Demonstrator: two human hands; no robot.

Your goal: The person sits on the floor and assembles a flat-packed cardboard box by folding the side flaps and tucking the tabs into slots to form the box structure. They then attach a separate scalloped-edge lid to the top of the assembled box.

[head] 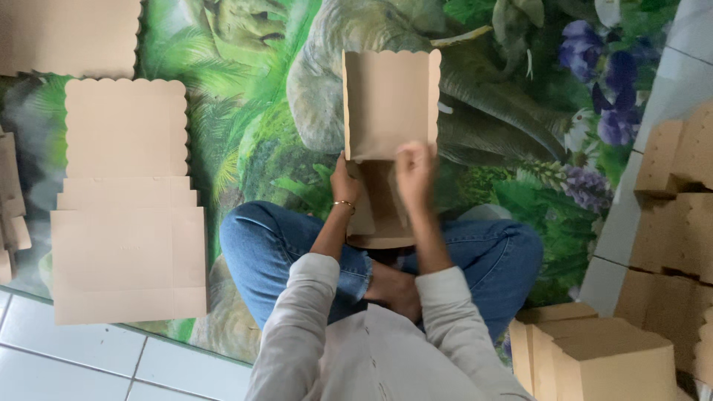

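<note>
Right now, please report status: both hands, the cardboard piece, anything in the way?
Left hand and right hand both grip the brown cardboard blank, scalloped flap up, over the lap. Flat blanks left, folded boxes right. Nothing between.

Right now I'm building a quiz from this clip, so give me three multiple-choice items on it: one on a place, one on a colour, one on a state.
1. Where does the stack of flat cardboard sheets lie?
A. on the person's left, on the mat
B. on the person's lap
C. on top of the folded boxes

2. What colour are the person's trousers?
A. black
B. blue
C. white

3. How is the cardboard piece held?
A. lying flat and untouched
B. crushed into a ball
C. with both hands at its lower part

Answers:
1 A, the sheets lie left of the knees on the jungle-print mat.
2 B, the crossed legs are in blue denim.
3 C, the left hand and right hand both grip it, scalloped edge pointing away.
</note>
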